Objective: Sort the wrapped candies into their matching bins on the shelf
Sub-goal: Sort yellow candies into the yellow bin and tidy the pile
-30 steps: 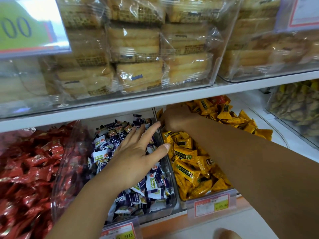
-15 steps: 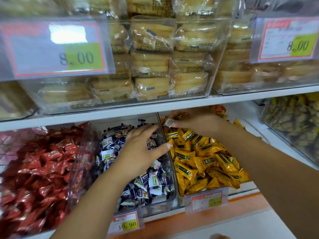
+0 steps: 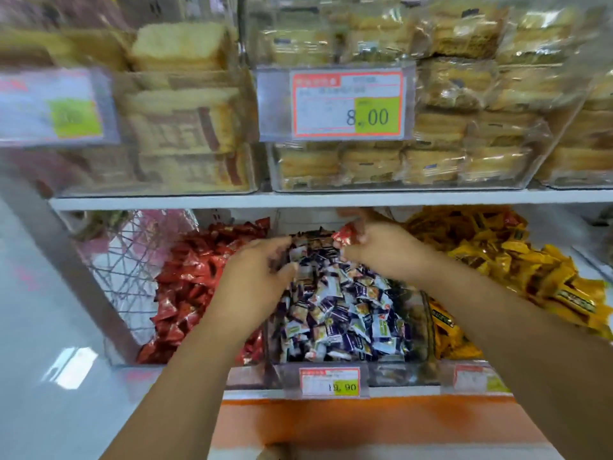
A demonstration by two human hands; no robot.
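Observation:
Three clear bins stand side by side on the lower shelf. The left bin holds red wrapped candies, the middle bin blue-and-white candies, the right one yellow candies. My right hand hovers over the back of the middle bin and pinches a red candy in its fingertips. My left hand reaches over the edge between the red and middle bins, fingers loosely curled, holding nothing I can see.
The upper shelf hangs low over the bins and carries clear boxes of wrapped cakes with a price tag. Price tags clip to the bin fronts. A pink wire basket sits at the far left.
My right hand has moved left from the yellow bin to above the middle bin, now pinching a red candy. The view has shifted left. My left hand stays over the blue-and-white candies.

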